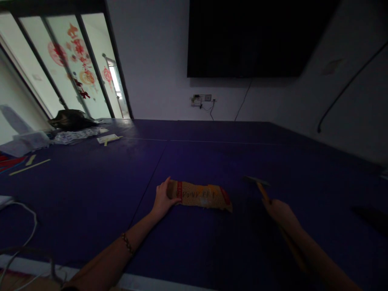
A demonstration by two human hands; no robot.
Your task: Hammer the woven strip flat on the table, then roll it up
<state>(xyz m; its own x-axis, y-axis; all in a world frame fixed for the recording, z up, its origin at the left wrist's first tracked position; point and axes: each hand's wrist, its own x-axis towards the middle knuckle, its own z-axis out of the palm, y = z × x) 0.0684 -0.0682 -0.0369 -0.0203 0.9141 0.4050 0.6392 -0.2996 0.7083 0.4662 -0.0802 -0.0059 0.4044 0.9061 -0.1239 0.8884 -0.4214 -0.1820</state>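
Note:
A torn strip of brown cardboard (197, 195) with red bands and dark marks along its middle lies on the dark blue table. My left hand (163, 198) grips its left end, thumb on the near edge and fingers at the far edge. To the right, my right hand (277, 211) is closed around the wooden handle of a hammer (263, 189). The hammer's metal head points away from me, right of the cardboard and apart from it. The handle's lower end runs back beneath my right forearm.
At the far left are a black bag (72, 119), crumpled plastic packaging (75, 135) and a small white box (108, 138). Yellow strips (29, 167) lie nearer. White cables (34, 220) curl at the left edge. A dark object (370, 218) sits at the right.

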